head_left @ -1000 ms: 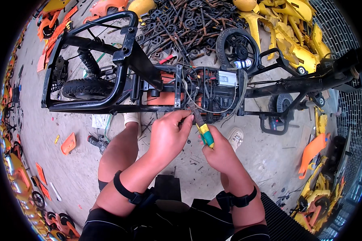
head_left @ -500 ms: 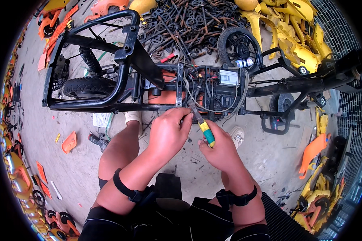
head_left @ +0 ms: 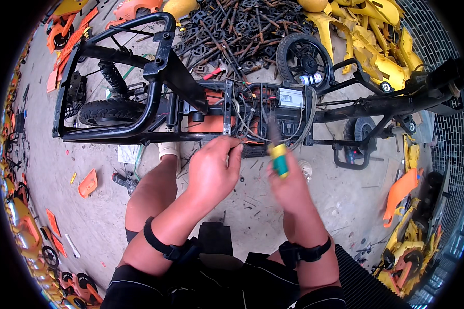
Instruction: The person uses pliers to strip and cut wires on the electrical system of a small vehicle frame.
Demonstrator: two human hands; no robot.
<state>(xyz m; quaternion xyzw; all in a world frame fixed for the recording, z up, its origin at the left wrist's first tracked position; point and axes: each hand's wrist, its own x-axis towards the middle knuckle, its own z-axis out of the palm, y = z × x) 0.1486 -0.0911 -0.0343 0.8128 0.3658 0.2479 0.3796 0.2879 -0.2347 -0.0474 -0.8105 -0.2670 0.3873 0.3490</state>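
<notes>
A black vehicle frame (head_left: 191, 136) lies across in front of me, with a bundle of grey and black cables (head_left: 252, 110) in its middle bay. At the near edge of that bay, my left hand (head_left: 214, 167) is closed in a pinch; whatever its fingertips hold is too small to make out. My right hand (head_left: 290, 185) grips a flat-bladed tool with a yellow-and-green handle (head_left: 279, 160). Its metal blade points away from me over the bay, smeared by motion. A silver box (head_left: 291, 98) sits in the bay beyond the blade.
Behind the frame rises a heap of rusty metal parts (head_left: 232, 36), with a loose wheel (head_left: 304, 61) beside it. Yellow body panels (head_left: 376, 46) pile up at the far right. An orange panel (head_left: 401, 193) lies on the right, a smaller orange piece (head_left: 88, 184) on the left.
My right hand has swung the tool to the right, away from my left hand. The left hand keeps its pinch at nearly the same spot.
</notes>
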